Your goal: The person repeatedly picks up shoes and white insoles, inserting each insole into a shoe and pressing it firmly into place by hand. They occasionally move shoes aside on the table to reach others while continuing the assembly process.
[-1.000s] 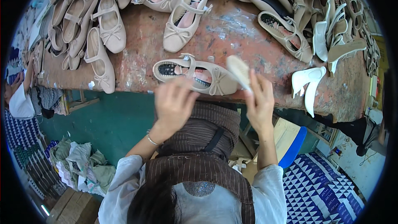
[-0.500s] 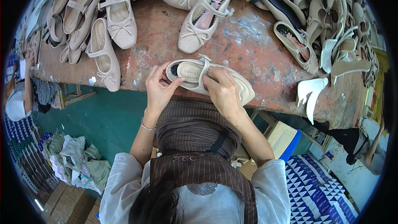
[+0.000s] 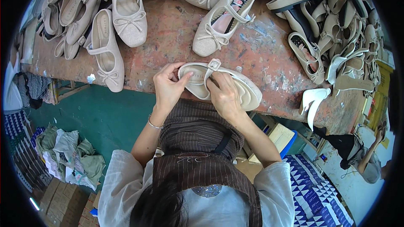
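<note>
A beige strapped flat shoe (image 3: 246, 76) lies sideways at the table's near edge, heel to the left. My left hand (image 3: 167, 85) is closed around its heel, thumb pressing a cream insole (image 3: 195, 75) inside. The insole covers the heel bed. My right hand (image 3: 226, 96) is closed over the shoe's middle, its bent fingertips inside by the strap. Below its palm show several cream rounded layers (image 3: 249, 96) that look like stacked insoles; the hand hides most of them. Just beyond stands another strapped shoe (image 3: 207, 44) with a bow and a dark patterned inside.
Matching shoes (image 3: 110, 59) with insoles stand at the left of the worn table (image 3: 164, 38). A heap of shoes (image 3: 336, 29) fills the right. White curved pieces (image 3: 313, 101) lie at the right front edge. Another person (image 3: 366, 159) is at far right.
The insole has settled into the heel, covering the dark bed that showed around it. My left thumb has moved onto it. Shoe and hands have shifted slightly right as the view moved.
</note>
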`<control>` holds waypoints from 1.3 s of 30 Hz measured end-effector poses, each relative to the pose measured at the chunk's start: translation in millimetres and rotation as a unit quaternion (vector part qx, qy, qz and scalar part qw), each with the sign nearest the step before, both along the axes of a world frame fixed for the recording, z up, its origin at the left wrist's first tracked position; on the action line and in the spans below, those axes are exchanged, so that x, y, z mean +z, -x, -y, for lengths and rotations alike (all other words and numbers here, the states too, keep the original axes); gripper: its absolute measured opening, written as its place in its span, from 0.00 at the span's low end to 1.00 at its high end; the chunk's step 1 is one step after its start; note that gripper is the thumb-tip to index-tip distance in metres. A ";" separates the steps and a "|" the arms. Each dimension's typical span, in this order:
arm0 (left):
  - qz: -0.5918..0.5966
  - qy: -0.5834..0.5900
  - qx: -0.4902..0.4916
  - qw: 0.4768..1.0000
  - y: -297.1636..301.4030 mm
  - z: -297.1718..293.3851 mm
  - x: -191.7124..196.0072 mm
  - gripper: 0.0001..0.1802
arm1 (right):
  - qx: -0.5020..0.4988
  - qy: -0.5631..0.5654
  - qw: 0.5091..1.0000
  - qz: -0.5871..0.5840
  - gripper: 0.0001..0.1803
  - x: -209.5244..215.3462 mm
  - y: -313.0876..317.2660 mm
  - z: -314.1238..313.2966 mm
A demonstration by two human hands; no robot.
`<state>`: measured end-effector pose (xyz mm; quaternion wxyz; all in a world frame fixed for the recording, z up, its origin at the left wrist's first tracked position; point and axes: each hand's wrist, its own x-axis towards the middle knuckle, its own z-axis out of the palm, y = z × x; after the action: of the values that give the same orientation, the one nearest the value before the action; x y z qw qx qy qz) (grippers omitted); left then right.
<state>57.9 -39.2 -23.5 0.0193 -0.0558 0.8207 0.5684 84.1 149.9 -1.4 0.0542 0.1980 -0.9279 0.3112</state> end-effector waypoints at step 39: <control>-0.099 0.305 -0.370 0.872 -72.3 -94.8 28.7 0.47 | -0.348 0.485 0.795 0.108 0.54 50.6 22.5 -54.5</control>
<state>130.2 55.6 5.2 0.1290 0.3052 0.9115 0.2436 61.6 204.4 49.2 0.1473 -0.2259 -0.6613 0.7000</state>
